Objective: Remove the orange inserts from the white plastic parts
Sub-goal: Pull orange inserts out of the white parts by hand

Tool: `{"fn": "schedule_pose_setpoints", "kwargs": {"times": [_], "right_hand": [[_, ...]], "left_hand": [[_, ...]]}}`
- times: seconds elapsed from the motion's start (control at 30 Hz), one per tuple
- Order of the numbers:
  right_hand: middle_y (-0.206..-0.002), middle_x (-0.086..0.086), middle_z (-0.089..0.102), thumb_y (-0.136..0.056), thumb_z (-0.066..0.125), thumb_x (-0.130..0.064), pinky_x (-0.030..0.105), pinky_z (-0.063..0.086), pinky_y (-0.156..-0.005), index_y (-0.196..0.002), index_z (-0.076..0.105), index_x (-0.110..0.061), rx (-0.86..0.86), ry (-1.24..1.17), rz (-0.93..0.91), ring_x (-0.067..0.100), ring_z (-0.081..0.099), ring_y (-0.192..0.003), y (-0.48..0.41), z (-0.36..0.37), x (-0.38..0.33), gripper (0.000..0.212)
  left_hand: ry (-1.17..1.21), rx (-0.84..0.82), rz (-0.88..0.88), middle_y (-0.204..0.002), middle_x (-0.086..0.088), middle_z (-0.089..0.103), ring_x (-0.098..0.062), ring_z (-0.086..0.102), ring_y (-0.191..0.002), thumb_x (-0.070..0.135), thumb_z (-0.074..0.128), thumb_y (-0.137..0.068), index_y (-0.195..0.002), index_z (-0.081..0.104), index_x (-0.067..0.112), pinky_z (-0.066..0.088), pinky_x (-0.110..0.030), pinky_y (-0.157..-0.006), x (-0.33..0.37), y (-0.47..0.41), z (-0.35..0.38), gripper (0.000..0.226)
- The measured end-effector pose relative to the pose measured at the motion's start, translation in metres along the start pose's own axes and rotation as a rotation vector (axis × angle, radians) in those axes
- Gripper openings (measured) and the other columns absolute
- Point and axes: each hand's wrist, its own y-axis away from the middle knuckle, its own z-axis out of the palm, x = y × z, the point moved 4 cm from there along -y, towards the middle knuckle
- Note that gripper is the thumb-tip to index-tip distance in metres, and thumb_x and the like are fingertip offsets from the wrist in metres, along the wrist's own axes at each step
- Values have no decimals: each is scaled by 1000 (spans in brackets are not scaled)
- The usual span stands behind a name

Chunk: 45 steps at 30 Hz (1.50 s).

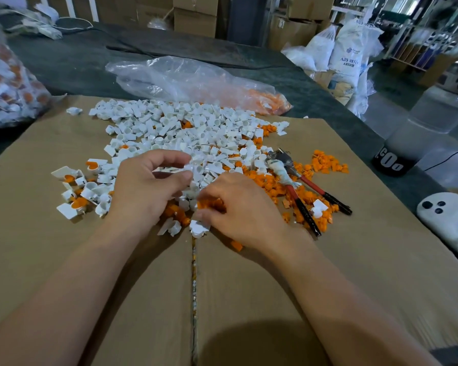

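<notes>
A wide heap of white plastic parts [180, 130] covers the far middle of the cardboard sheet [354, 260]. Loose orange inserts [325, 162] lie scattered to its right. A few white parts with orange inserts still in them [74, 202] lie at the left. My left hand [148, 186] pinches a small white part [193, 169] between thumb and fingers. My right hand [241, 210] lies just right of it, fingers curled around orange inserts [212, 204]. One white part [198, 228] lies under its thumb.
Red-handled pliers [304, 191] lie on the orange pieces at the right. A clear bag with orange pieces [196, 80] lies behind the heap, another bag of parts [8, 83] at far left. A translucent container [423, 128] and a white object [444, 210] stand at the right.
</notes>
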Motion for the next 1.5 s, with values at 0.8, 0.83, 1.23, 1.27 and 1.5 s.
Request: {"fn": "schedule_pose_setpoints", "kwargs": {"times": [0.8,0.83,1.23,1.27,1.5], "right_hand": [[-74,-7,63,-85,61,-5,26,54,-70,-79,57,-29,399,-804,140,11,65,-71,8,-26,9,25],[-75,-6,63,-85,62,-6,30,55,-72,-78,57,-30,383,-793,141,14,65,-74,7,-24,7,25],[-64,-17,56,-85,63,-13,11,45,-57,-71,54,-36,327,-654,141,-3,54,-62,7,-16,6,29],[-62,-16,55,-85,63,-13,11,44,-55,-71,54,-35,323,-633,140,-3,53,-60,8,-17,7,28],[-61,-12,52,-87,59,-9,18,41,-52,-82,63,-10,278,-535,118,4,49,-56,10,-16,6,6]], "left_hand": [[537,-309,-357,-67,-7,69,-16,69,-60,14,61,-66,-87,66,6,52,-18,-47,-7,5,15,23],[538,-314,-352,-67,-8,70,-16,69,-60,14,61,-66,-87,67,6,52,-18,-47,-7,5,15,23],[531,-298,-282,-65,-10,70,-15,66,-54,13,61,-66,-83,66,1,52,-17,-48,-9,5,17,21],[528,-297,-276,-66,-10,70,-15,65,-53,12,61,-66,-83,66,1,52,-17,-48,-9,5,17,21],[432,-284,-208,-66,-10,71,-15,65,-53,14,63,-66,-80,69,5,52,-17,-52,-9,7,17,19]]}}
